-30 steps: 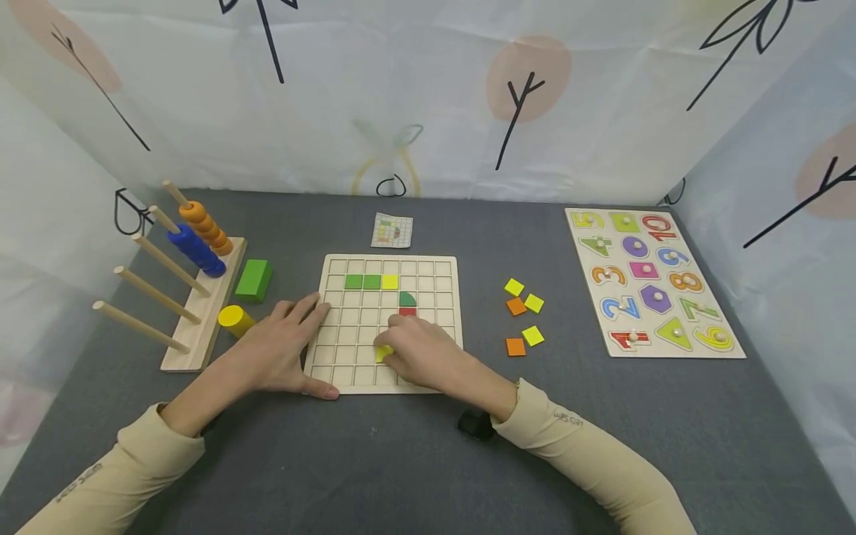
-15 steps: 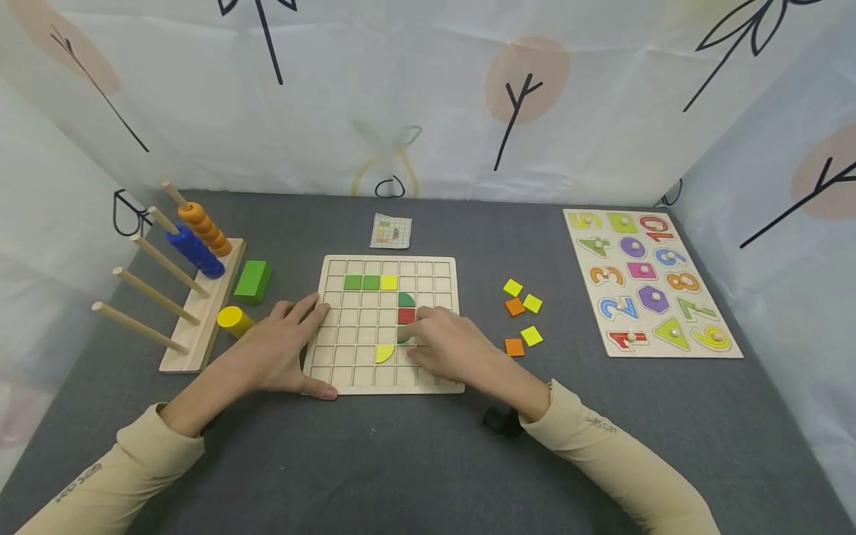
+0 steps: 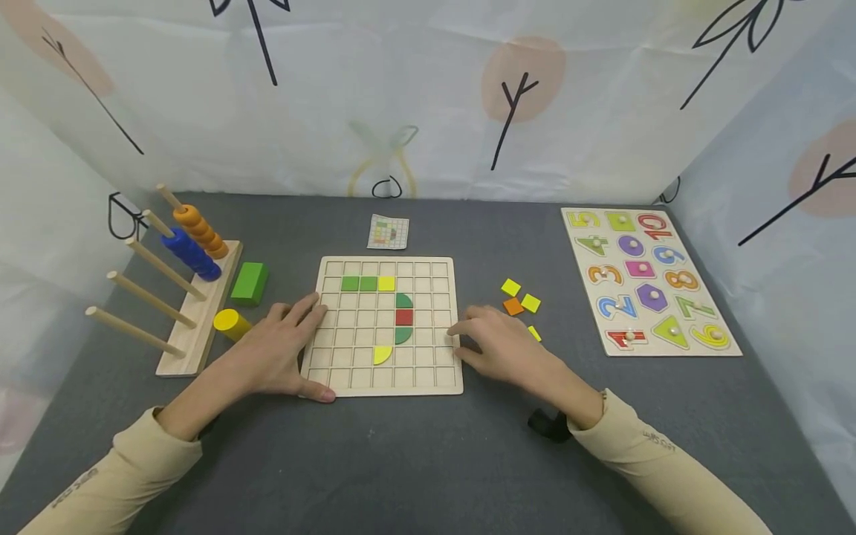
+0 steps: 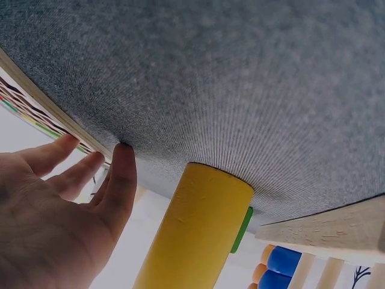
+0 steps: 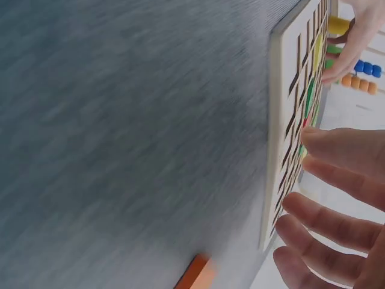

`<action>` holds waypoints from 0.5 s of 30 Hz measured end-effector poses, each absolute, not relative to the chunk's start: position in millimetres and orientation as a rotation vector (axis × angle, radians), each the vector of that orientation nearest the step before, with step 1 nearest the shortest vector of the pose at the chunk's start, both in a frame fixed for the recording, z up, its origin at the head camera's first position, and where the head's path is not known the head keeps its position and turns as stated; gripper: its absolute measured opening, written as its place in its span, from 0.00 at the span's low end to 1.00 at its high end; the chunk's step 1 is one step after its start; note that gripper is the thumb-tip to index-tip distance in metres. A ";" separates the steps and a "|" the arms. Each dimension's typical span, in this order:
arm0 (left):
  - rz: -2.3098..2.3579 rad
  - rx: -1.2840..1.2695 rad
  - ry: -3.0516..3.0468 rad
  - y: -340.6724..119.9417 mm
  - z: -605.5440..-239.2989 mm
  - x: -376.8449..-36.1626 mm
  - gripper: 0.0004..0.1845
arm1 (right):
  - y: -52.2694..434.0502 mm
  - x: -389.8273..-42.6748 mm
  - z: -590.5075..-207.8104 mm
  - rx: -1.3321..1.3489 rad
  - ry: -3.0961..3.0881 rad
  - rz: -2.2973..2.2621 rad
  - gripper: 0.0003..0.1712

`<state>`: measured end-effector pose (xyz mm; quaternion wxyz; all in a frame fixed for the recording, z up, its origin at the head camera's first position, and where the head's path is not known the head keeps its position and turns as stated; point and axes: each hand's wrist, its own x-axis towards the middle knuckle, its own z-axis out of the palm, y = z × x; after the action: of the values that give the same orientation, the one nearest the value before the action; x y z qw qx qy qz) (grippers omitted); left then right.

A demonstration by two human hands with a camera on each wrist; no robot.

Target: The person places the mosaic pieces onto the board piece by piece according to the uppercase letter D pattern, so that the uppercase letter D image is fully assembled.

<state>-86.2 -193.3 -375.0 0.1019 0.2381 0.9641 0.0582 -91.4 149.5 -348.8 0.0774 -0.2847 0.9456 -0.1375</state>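
A wooden grid board [image 3: 354, 379] lies mid-table. Along its left edge rests my left hand [image 3: 281, 353], fingers spread, thumb at the near corner. My right hand [image 3: 504, 345] hovers by the board's right edge, its fingers loosely bent and holding nothing in the right wrist view. Set in the grid are two green squares [image 3: 350, 284], a yellow square [image 3: 386, 284], a green quarter-circle [image 3: 403, 300], a red square [image 3: 404, 317], another green quarter-circle [image 3: 403, 336] and a yellow quarter-circle [image 3: 382, 354]. Loose yellow tiles [image 3: 511, 287] and an orange tile [image 3: 513, 306] lie beyond the right hand.
At the left stands a wooden peg rack [image 3: 200, 312] with orange and blue beads, beside a green block [image 3: 250, 283] and a yellow cylinder [image 3: 231, 324]. A pattern card [image 3: 388, 232] lies behind the board. The number puzzle [image 3: 652, 282] is at the right.
My right hand has let go of the yellow quarter-circle, touched the lower green quarter-circle, then moved right off the grid toward the loose tiles. My left hand has stayed on the board's edge.
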 end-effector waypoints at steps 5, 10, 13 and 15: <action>0.141 0.706 2.849 -193.0 -374.8 -86.5 0.74 | 168.8 -88.4 -349.2 -0.796 2.851 -0.344 0.18; 0.138 0.709 2.847 -192.9 -375.1 -87.0 0.74 | 185.9 -84.5 -349.0 -0.770 2.855 -0.324 0.20; 0.138 0.714 2.846 -193.0 -375.6 -87.2 0.74 | 194.1 -81.2 -349.2 -0.750 2.859 -0.314 0.21; 0.139 0.714 2.845 -192.9 -375.6 -87.1 0.74 | 199.1 -79.3 -349.7 -0.724 2.859 -0.312 0.22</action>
<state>-87.1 -192.9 -375.6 0.1022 0.2418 0.9638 0.0472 -79.3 199.1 -349.7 0.0877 -0.2433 0.9603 -0.1049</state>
